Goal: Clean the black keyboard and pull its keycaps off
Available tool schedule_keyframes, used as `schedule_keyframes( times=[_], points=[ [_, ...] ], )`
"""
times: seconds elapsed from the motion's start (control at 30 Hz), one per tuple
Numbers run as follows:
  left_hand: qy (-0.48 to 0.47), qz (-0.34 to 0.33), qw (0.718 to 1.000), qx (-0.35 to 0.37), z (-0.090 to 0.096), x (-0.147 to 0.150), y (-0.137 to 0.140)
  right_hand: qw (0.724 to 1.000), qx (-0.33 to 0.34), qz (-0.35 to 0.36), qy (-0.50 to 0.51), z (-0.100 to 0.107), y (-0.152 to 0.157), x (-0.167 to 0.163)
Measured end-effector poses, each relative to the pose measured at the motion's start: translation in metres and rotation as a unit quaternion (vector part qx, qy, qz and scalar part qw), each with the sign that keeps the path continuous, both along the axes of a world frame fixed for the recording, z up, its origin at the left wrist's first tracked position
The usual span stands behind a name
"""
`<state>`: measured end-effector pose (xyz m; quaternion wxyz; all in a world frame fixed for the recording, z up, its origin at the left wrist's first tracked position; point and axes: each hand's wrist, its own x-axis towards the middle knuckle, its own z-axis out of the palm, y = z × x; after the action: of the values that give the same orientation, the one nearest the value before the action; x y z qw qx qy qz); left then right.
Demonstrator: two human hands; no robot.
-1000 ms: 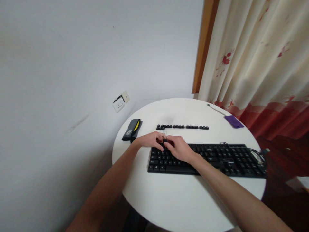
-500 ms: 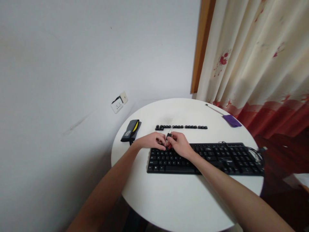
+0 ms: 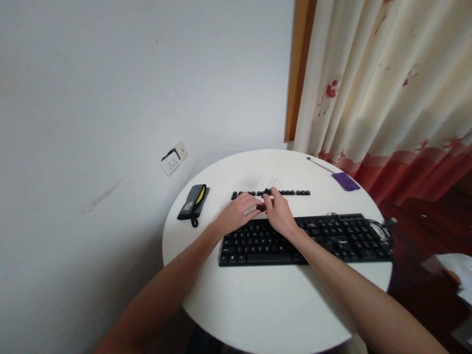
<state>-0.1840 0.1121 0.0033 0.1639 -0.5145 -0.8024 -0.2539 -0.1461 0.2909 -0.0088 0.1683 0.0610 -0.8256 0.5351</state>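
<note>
My right hand (image 3: 279, 210) is closed around a keycap puller (image 3: 267, 191), its thin wire loops pointing up and away from the keyboard. Between the thumb and fingers of my left hand (image 3: 238, 212) sits a small black keycap (image 3: 260, 208). Both hands hover close together above the upper left edge of a black keyboard (image 3: 273, 258). Behind them runs a row of loose black keycaps (image 3: 302, 192), partly covered by my hands.
Everything lies on a round white table (image 3: 273, 305). A grey pouch with a yellow item (image 3: 191, 201) is at the left, a purple cloth pouch (image 3: 345, 181) and thin brush (image 3: 320, 164) at the far right. The keyboard's coiled cable (image 3: 383, 231) hangs near the right edge.
Both hands have lifted off the keyboard's upper left keys toward the row. The puller's wires have swung upward, and a keycap now shows in my left fingers. The view has shifted slightly right.
</note>
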Motion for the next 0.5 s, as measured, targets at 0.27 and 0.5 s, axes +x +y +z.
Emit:
schedule_keyframes(
  times=[0.27,0.5],
  points=[
    [0.071,0.050,0.996,-0.021,0.003,0.006,0.006,0.999,-0.014,-0.013,0.038,0.000,0.002,0.000],
    [0.036,0.081,0.996,-0.015,0.004,0.010,0.012,0.996,-0.092,-0.006,0.022,-0.005,0.003,-0.007]
  ],
)
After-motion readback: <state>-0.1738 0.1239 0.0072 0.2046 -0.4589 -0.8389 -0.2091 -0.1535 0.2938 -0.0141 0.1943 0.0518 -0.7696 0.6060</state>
